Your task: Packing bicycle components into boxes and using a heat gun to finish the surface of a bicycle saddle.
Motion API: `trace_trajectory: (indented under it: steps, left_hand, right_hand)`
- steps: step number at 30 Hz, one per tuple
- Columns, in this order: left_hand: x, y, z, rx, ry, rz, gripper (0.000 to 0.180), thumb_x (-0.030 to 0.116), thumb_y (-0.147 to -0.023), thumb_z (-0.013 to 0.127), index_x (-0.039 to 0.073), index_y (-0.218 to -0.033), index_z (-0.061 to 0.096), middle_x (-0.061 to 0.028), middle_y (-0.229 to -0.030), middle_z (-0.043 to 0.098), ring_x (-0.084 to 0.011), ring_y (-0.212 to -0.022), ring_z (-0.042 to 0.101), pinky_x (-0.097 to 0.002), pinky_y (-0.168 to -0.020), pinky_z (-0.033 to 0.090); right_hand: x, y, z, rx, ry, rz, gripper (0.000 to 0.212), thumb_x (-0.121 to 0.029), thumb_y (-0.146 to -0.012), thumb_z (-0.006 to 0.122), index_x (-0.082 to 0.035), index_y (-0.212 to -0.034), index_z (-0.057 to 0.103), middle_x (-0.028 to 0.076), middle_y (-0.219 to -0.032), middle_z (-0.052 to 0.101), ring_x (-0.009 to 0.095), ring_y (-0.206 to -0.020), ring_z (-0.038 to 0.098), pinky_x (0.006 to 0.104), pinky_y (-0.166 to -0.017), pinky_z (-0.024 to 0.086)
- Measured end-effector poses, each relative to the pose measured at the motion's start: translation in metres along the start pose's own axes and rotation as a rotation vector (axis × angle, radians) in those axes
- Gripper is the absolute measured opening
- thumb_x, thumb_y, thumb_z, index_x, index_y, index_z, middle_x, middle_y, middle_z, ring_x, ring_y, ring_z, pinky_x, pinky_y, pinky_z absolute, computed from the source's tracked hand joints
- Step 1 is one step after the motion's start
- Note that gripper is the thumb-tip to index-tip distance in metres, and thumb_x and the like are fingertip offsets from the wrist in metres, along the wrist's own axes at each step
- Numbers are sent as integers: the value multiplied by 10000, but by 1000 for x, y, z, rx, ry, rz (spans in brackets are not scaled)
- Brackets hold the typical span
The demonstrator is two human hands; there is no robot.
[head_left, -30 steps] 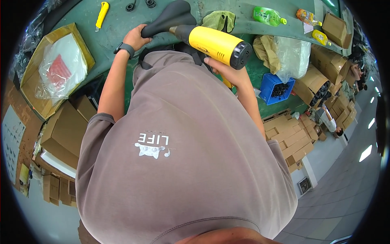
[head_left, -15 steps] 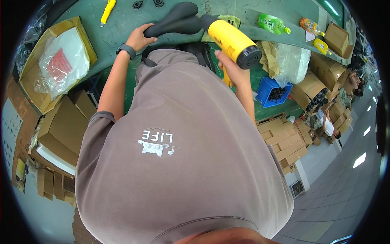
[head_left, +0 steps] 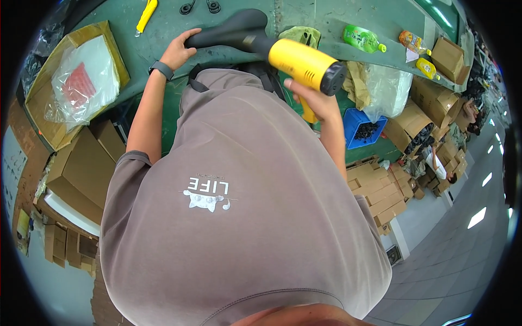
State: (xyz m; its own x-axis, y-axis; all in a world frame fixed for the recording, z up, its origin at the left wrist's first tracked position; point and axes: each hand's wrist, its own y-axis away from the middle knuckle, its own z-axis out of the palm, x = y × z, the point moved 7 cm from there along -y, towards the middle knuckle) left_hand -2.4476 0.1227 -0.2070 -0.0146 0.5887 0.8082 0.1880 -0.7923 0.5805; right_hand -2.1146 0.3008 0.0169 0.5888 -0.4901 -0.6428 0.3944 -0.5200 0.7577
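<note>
Now left hand [head_left: 178, 51] grips bike seat [head_left: 228, 33] on desk [head_left: 163, 24]; right hand [head_left: 312, 100] closed round yellow heat gun [head_left: 304, 64] beside seat.

On your green workbench [head_left: 326, 16], a yellow utility knife [head_left: 147, 13] lies at the far left edge. A green bottle [head_left: 362, 39] rests toward the far right, an open cardboard box [head_left: 49, 125] holding a clear plastic bag [head_left: 81, 81] at the left edge.
</note>
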Motion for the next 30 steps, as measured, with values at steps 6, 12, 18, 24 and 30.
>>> trace_trajectory:
  steps: [6,12,18,24,30]
  left_hand:
    - [-13,-1,3,36,275,-65,575,294,-1038,683,118,-1580,607,-112,-1429,670,-217,-1269,631,-367,-1091,517]
    - [2,1,9,107,316,-62,631,559,-1121,552,137,-1588,600,-90,-1514,636,-226,-1386,577,-412,-1096,514]
    - [2,-5,13,145,376,-81,681,602,-1131,500,114,-1601,570,-84,-1515,642,-228,-1395,579,-409,-1113,505]
    - [3,-6,12,221,335,-46,688,585,-1156,440,93,-1629,526,-121,-1534,636,-233,-1393,583,-436,-1151,487]
    - [3,-14,10,282,294,26,700,624,-1117,528,51,-1495,664,-83,-1421,711,-210,-1366,591,-375,-1184,417]
  right_hand:
    - [-11,-7,4,20,22,-15,199,-100,-919,852,-27,-1047,718,24,-815,686,124,-610,629,309,-562,510]
    - [4,-9,-15,215,-139,-22,257,-102,-913,862,-25,-1118,727,28,-842,694,123,-638,642,305,-560,513]
    - [-1,0,-2,44,-60,-25,272,-122,-917,870,-31,-1133,732,22,-842,689,123,-634,635,301,-556,506]
    - [-5,3,14,-93,25,17,300,-111,-907,877,-29,-1151,723,18,-850,687,115,-628,630,306,-551,512]
    - [7,-29,-18,191,9,-93,213,-160,-940,843,-35,-1061,720,19,-792,683,118,-611,638,292,-557,510]
